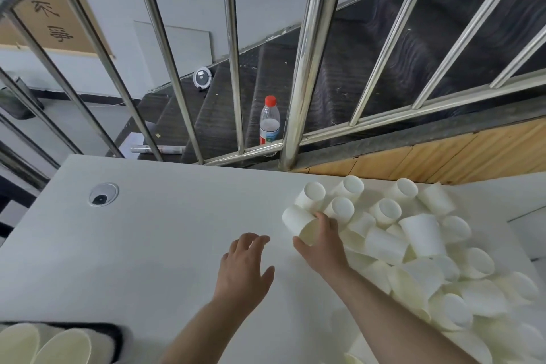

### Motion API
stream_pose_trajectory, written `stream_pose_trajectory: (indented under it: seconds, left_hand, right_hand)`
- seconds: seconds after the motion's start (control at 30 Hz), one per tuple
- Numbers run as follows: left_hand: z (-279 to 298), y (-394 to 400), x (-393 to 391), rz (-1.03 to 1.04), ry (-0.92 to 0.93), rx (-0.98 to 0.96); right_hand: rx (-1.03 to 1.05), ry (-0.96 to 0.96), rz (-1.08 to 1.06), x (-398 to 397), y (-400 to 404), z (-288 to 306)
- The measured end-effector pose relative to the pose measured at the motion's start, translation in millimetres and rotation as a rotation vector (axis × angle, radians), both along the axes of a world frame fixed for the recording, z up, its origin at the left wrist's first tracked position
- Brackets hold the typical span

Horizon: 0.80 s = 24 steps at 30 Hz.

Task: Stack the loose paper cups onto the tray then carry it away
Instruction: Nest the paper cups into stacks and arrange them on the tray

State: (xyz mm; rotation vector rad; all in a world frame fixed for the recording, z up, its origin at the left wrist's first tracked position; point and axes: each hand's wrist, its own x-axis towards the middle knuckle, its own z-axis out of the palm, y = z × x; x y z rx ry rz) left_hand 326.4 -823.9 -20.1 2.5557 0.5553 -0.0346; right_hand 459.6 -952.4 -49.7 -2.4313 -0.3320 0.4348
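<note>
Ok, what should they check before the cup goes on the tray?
1. Right hand has hold of the paper cup: ok, fingers curl round its open end.
2. Cup lifted free of the pile of loose cups: cannot tell.
3. Left hand free to help: ok, open, holding nothing.
4. Tray within reach: ok, dark rim at the near left corner.
5. Cups on the tray ready to stack onto: cannot tell, only their rims show.
6. White table between hand and tray: ok, bare.

At seven o'clock the tray (112,337) and its cups (63,347) are cut off; the cup pile (443,275) runs off at four o'clock.
</note>
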Motion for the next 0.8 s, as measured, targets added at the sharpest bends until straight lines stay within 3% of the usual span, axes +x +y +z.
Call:
stream_pose_trajectory:
  seconds: [0.37, 0.6, 0.8]
  left_hand:
    - [2, -21, -2, -0.049, 0.055, -0.009]
    - [2, -22, -6, -0.064, 0.044, 0.001]
    - [4, -7, -10, -0.036, 0.051, -0.006]
  right_hand:
    - [-0.324, -0.116, 0.414, -22, -57, 19]
    - [-0.248, -0.076, 0.382, -30, -56, 14]
    - [-0.168, -0.074, 0.499, -49, -22, 13]
